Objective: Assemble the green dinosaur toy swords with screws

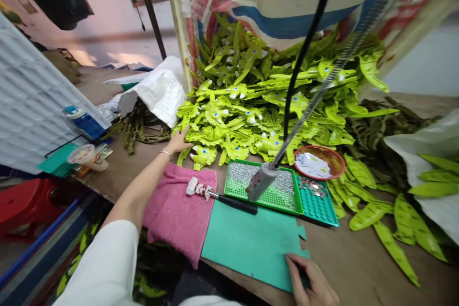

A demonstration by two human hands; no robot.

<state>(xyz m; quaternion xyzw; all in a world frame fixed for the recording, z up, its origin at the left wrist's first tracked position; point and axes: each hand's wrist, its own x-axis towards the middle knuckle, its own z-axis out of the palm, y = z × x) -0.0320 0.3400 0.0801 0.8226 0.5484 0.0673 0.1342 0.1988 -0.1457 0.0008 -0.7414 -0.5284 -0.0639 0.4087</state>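
Left hand (pixel 180 142) spread wide at the near-left edge of heaped lime-green pieces (pixel 217 115), apparently touching; right hand (pixel 312 281) half-curled at the near corner of the green mat (pixel 247 244), any pinch impossible to tell. Possible slide of tangled pieces under a low pull, perhaps spilling metal bits (pixel 285 182) from the perforated tray (pixel 279 202).

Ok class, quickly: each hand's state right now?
Left hand: open, at the lime-green plastic animal pieces.
Right hand: curled at the green jigsaw-edged foam mat; grip cannot be told.
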